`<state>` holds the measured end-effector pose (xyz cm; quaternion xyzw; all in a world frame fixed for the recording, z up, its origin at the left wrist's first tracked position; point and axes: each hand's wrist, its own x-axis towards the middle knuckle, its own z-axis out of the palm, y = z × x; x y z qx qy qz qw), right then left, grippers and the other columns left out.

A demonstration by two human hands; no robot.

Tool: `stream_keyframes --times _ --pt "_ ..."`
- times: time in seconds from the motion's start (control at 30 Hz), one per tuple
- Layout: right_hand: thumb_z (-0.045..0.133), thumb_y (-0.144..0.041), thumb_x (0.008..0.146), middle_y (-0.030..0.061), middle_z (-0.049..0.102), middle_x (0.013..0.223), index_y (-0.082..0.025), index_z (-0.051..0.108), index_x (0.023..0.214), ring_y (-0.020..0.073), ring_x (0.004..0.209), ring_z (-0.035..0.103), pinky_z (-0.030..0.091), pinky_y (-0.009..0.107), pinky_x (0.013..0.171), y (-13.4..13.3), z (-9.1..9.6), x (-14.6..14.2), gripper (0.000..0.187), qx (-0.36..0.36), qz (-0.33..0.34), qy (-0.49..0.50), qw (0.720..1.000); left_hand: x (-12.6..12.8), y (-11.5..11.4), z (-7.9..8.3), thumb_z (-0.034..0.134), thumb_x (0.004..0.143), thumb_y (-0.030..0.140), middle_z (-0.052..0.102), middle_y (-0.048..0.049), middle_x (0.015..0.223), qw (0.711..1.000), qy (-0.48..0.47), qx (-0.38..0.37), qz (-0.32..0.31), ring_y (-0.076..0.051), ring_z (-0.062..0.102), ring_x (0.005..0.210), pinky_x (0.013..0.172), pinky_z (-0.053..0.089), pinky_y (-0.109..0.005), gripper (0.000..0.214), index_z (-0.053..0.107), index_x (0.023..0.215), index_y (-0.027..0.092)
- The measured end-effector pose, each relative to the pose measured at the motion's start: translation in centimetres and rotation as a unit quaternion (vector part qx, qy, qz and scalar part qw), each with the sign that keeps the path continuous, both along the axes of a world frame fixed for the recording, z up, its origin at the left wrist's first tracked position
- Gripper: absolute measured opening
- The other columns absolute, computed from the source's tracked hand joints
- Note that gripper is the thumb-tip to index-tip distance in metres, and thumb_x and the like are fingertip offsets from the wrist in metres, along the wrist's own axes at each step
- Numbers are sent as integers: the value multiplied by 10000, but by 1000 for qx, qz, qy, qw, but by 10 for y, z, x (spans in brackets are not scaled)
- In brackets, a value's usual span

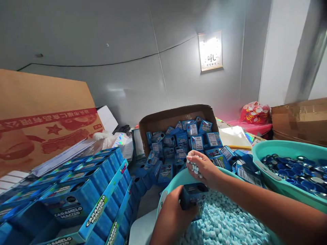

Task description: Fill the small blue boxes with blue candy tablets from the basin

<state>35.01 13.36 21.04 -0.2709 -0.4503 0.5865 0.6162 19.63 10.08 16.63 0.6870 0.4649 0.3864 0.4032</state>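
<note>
My left hand is wrapped round a small blue candy box with a dark round hole in its top, held over the near side of a turquoise basin. Pale blue and white candies fill that basin. Just above and behind the box, my right hand is closed round a handful of the same candies, several of which show between the fingers. Whether the held box has candies inside cannot be seen.
Blue display trays of candy boxes are stacked at the left. Behind the basin, a tipped cardboard carton spills many blue boxes. Another turquoise basin at the right holds blue and silver round lids. A large printed carton stands far left.
</note>
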Motion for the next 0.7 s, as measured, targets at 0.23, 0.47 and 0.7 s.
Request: stream_keyframes --times 0.23,0.47,0.7 --pt "764 -433 692 -97 485 501 -223 462 740 39 328 323 147 140 280 1 -4 -3 372 0 -16 -2 1000 -4 -1 12 668 629 203 730 -41 873 993 89 -27 -65 -224 623 773 659 442 -311 321 703 948 204" --pt "762 -430 715 -101 475 506 -222 459 744 37 340 329 168 141 290 6 -8 -1 368 6 -9 -2 1000 -2 1 3 681 602 173 730 -36 838 997 35 -36 -61 -219 628 757 651 453 -311 335 712 934 198" --pt "760 -450 703 -100 462 510 -224 454 753 40 346 329 127 151 306 4 -6 1 384 -1 -2 -18 1000 -1 -1 8 682 597 168 737 -32 834 997 1 -42 -67 -204 627 742 654 459 -300 338 723 931 190"
